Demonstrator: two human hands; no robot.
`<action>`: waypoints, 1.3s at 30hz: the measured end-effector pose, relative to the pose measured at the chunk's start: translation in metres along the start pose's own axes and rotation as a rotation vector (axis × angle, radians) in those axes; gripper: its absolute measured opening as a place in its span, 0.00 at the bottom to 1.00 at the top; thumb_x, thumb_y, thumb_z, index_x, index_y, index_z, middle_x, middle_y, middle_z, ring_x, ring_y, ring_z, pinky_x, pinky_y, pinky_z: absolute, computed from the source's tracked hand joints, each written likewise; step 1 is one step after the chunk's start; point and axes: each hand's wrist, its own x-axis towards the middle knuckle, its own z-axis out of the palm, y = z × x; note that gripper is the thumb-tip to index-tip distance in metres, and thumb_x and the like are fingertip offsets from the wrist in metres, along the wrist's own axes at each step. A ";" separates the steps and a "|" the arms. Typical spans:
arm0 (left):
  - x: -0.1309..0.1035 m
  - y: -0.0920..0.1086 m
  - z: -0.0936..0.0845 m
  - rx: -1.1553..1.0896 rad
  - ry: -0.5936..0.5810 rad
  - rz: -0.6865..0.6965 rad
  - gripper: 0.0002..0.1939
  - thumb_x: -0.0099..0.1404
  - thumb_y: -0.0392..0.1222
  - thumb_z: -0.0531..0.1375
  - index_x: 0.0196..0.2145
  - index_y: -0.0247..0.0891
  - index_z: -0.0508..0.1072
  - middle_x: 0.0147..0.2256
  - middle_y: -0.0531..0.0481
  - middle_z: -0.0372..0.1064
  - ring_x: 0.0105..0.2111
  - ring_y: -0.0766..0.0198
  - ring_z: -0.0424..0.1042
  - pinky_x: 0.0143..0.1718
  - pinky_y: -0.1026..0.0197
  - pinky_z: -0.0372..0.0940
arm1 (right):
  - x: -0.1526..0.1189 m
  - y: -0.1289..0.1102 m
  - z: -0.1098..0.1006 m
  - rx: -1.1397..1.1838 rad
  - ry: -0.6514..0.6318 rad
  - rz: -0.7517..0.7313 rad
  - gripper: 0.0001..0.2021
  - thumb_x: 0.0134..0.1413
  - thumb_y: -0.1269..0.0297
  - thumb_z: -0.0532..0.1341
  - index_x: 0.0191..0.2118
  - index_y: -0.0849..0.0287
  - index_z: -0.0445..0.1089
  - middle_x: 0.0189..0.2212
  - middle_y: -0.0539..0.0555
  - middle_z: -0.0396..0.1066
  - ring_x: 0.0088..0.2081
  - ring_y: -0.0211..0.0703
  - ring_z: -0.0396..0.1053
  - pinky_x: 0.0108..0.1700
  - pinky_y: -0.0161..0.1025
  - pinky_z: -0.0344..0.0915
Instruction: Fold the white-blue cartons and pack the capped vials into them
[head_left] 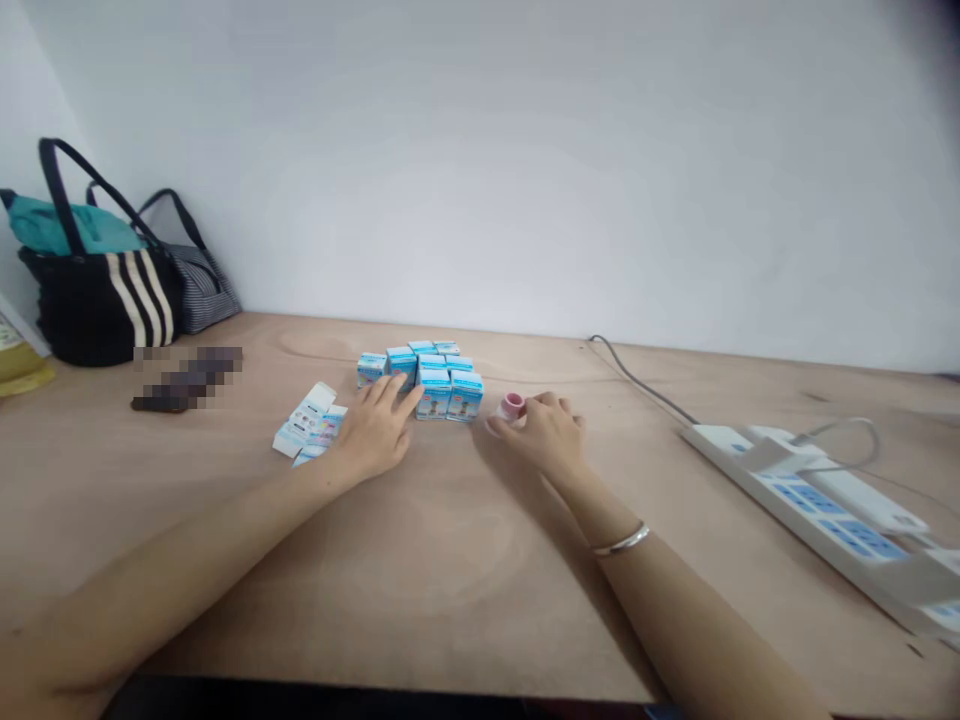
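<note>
Several small blue-and-white cartons (433, 397) stand upright in a cluster on the wooden table. My left hand (375, 425) reaches to the left side of this cluster with its fingers spread, and I see nothing held in it. Its fingertips are at the nearest cartons; whether they touch is hard to tell. Flattened cartons (306, 420) lie just left of that hand, partly hidden by it. To the right of the cluster, my right hand (547, 435) has its thumb and fingers closed around a small pink ring-shaped piece (514, 402) on the table. A silver bangle circles my right wrist.
A white power strip (795, 520) with plugged-in adapters lies on the right, its grey cable (637, 375) running to the wall. At the far left stand a black striped bag (97, 305) and a grey bag (206, 290). A dark, pixelated object (187, 380) lies before them.
</note>
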 end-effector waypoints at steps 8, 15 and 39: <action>0.042 -0.002 0.022 0.004 0.016 0.042 0.25 0.60 0.42 0.57 0.54 0.34 0.62 0.59 0.36 0.53 0.61 0.45 0.48 0.59 0.43 0.46 | -0.001 0.000 0.018 0.004 0.119 -0.048 0.26 0.44 0.42 0.60 0.40 0.62 0.67 0.39 0.64 0.68 0.42 0.56 0.62 0.43 0.48 0.54; 0.027 -0.003 0.010 -0.129 -0.027 0.131 0.15 0.63 0.39 0.54 0.48 0.36 0.64 0.48 0.39 0.64 0.51 0.50 0.63 0.52 0.48 0.58 | -0.014 -0.022 0.002 0.412 0.282 -0.337 0.16 0.50 0.53 0.61 0.39 0.59 0.65 0.37 0.59 0.68 0.41 0.51 0.65 0.44 0.45 0.60; -0.035 -0.009 -0.001 -0.744 0.073 -0.051 0.26 0.60 0.41 0.59 0.54 0.41 0.54 0.51 0.43 0.63 0.51 0.57 0.65 0.54 0.51 0.61 | 0.004 -0.079 0.009 0.833 0.081 -0.292 0.16 0.55 0.56 0.57 0.43 0.62 0.64 0.25 0.50 0.68 0.25 0.37 0.64 0.28 0.34 0.59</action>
